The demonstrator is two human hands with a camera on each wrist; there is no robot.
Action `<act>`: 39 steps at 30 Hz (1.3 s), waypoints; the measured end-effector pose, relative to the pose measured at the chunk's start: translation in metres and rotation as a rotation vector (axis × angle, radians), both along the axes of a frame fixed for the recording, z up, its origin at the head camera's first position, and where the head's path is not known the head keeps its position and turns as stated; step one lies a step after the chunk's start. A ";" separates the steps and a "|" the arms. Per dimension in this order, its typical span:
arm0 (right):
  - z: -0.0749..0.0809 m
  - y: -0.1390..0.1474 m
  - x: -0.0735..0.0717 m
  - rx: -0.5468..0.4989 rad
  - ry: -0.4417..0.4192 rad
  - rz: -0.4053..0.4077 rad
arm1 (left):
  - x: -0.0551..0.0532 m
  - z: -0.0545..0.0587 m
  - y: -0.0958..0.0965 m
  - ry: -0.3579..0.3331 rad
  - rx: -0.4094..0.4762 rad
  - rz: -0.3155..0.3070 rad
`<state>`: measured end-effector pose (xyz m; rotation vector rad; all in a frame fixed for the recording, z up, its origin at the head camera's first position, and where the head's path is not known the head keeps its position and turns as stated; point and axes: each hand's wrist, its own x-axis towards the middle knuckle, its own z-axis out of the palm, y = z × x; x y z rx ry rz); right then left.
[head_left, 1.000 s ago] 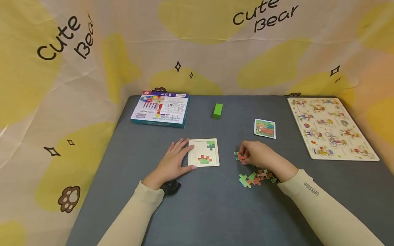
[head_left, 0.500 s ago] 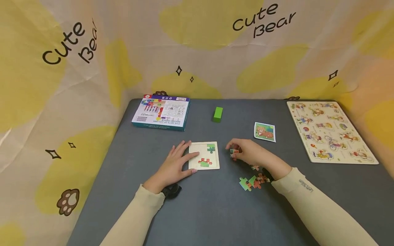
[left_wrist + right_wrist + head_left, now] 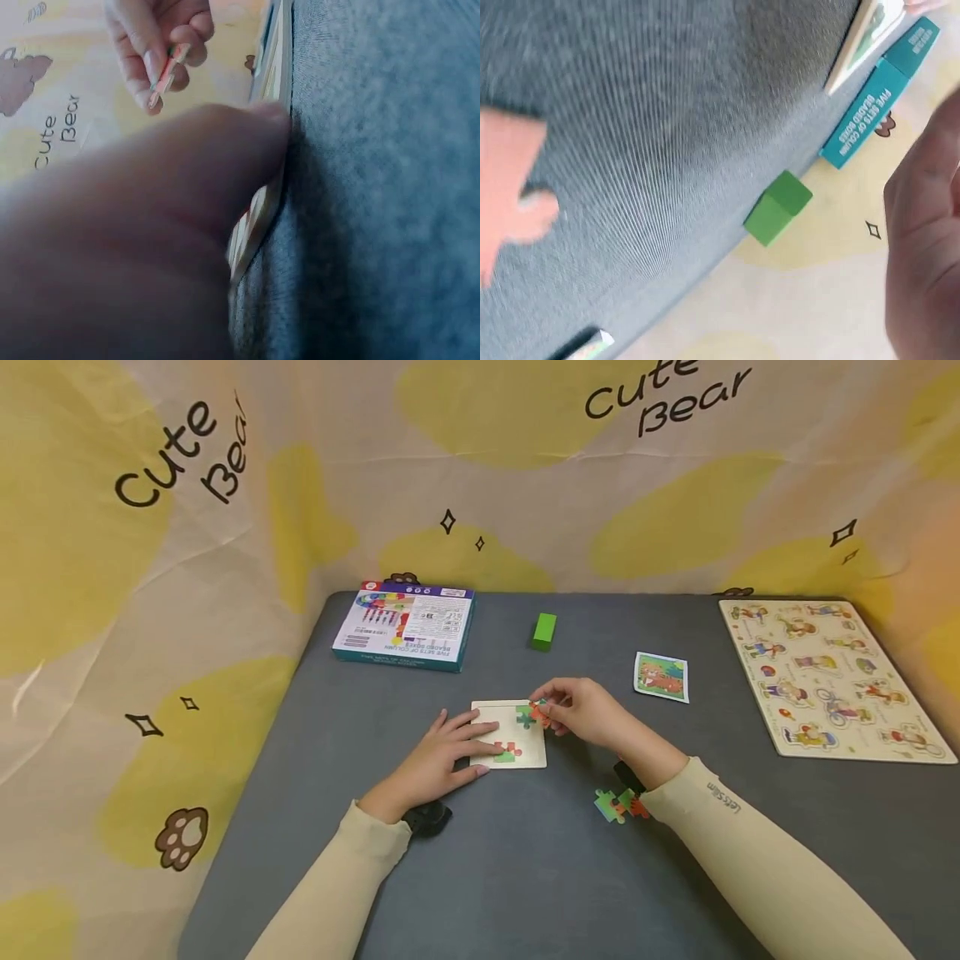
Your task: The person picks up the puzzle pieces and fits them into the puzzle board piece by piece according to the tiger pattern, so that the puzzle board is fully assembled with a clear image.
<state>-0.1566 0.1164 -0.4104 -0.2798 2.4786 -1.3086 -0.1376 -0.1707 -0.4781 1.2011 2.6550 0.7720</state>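
Observation:
My left hand [image 3: 429, 768] lies with spread fingers over the left side of a small pale puzzle tray [image 3: 533, 755], its thumb at the near edge. A green puzzle piece sits in the tray's far right corner, and a red-and-green piece [image 3: 508, 756] lies near the front, partly under the fingers. My right hand [image 3: 592, 714] pinches a red-and-green puzzle piece [image 3: 166, 79] between thumb and fingers, above the tray's right edge. Loose puzzle pieces [image 3: 604, 806] lie on the table below the right wrist, some hidden by the sleeve.
A picture card [image 3: 661, 677] with a bear lies right of the right hand. Farther back stand a green block [image 3: 543, 632] and a flat beaded-toy box [image 3: 405, 628]. A large peg puzzle board [image 3: 832, 685] lies at the right. A printed cloth hangs behind the table.
My right hand has lifted a puzzle piece from beside the loose pile and carried it left to the tray's far right corner. The left hand stays on the tray, its fingers reaching slightly farther across.

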 end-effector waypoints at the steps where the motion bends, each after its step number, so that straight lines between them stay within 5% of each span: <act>1: -0.001 -0.001 0.000 -0.014 -0.021 0.006 | -0.001 -0.001 0.000 -0.005 0.014 0.003; 17: -0.006 -0.006 0.001 -0.026 -0.011 0.074 | -0.009 -0.005 -0.001 0.011 0.064 -0.034; 29: -0.019 -0.025 0.013 0.328 0.205 0.188 | -0.005 -0.004 0.000 -0.016 0.079 -0.032; 39: -0.006 -0.020 0.007 0.206 0.147 0.215 | -0.006 -0.005 -0.001 -0.015 0.087 -0.046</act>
